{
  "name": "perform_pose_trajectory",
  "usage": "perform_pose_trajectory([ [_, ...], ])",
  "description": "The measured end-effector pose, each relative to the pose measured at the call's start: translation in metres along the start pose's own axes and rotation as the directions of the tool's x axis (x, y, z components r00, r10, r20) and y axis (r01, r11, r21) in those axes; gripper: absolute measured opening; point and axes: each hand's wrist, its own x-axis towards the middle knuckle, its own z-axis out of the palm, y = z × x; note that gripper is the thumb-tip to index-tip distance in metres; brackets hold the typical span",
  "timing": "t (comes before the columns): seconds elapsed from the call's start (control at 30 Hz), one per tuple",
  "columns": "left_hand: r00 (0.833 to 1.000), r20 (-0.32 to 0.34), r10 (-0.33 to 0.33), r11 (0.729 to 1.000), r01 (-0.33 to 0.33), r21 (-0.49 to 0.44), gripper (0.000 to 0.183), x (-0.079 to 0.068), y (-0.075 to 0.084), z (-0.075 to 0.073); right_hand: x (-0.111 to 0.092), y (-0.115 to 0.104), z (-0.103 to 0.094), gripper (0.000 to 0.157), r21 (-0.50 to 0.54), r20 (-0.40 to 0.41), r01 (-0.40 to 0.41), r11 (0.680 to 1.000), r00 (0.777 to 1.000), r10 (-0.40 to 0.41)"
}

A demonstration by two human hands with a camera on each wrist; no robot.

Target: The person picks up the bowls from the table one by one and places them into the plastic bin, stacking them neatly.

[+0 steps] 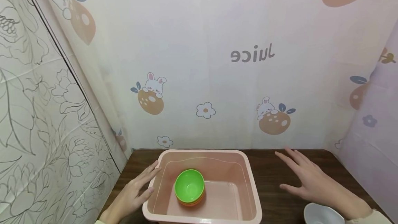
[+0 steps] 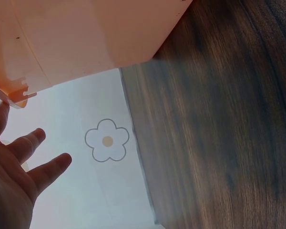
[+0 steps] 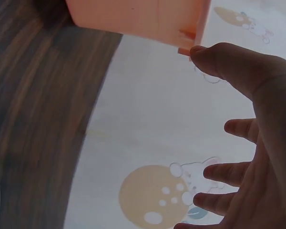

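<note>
A pink rectangular plastic basin (image 1: pixel 217 151) stands on the dark wooden table. Inside it, toward the left, sits a small stack of bowls, a green bowl (image 1: pixel 189 185) on top and an orange bowl (image 1: pixel 194 203) showing beneath. My left hand (image 1: pixel 132 193) is at the basin's left rim, fingers extended and apart; in the left wrist view a finger meets the rim's edge. To the right of the basin, my right hand (image 1: pixel 311 180) hovers over the table with fingers spread and nothing in it. A white bowl (image 1: pixel 321 214) lies below the right forearm, cut off by the frame's bottom.
Behind the table (image 1: pixel 267 168) hangs a pale curtain (image 1: pixel 199 61) printed with rabbits, fruit and flowers. Another cloth with line-drawn flowers (image 1: pixel 46 113) covers the left side. A strip of bare tabletop lies between the basin and the right hand.
</note>
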Motion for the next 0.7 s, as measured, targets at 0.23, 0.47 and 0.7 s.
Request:
perform_pose_trajectory([
  [0.23,1.000,-0.006,0.009,1.000,-0.009,-0.002,0.063,-0.001,-0.001,0.001,-0.018,0.006,0.010,0.101,0.006,0.044,-0.080,0.997,0.996,0.080],
  [0.47,1.000,-0.018,0.023,1.000,-0.023,-0.012,0.063,-0.001,-0.001,0.003,-0.035,0.012,0.024,0.113,-0.021,0.062,-0.147,0.989,0.987,0.149],
  [0.7,1.000,-0.017,0.019,1.000,-0.019,-0.011,0.063,-0.001,-0.002,0.002,-0.048,0.013,0.036,0.118,0.007,0.134,-0.204,0.979,0.970,0.201],
])
